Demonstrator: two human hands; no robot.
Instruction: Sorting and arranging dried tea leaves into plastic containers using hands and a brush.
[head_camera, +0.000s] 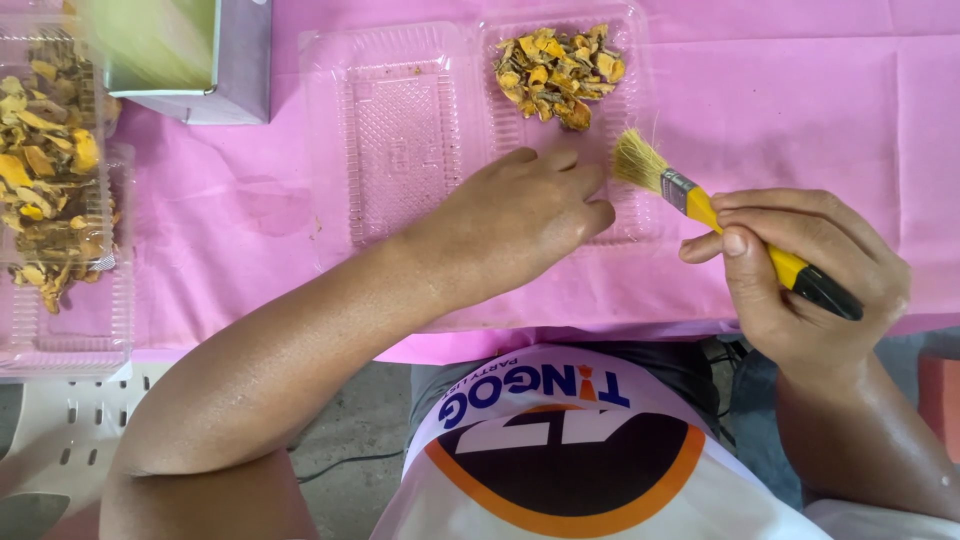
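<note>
My right hand grips a small paint brush with a yellow and black handle, its pale bristles pointing up-left toward the open clear plastic clamshell container. My left hand rests knuckles-up on the container's right half, fingers curled; whether it holds a piece is hidden. A heap of dried yellow-orange slices lies at the far end of that right half. The left half holds nothing.
A pink cloth covers the table. Another clear container heaped with the same dried slices sits at the left edge. A green and grey box stands at the top left. A white plastic chair shows below.
</note>
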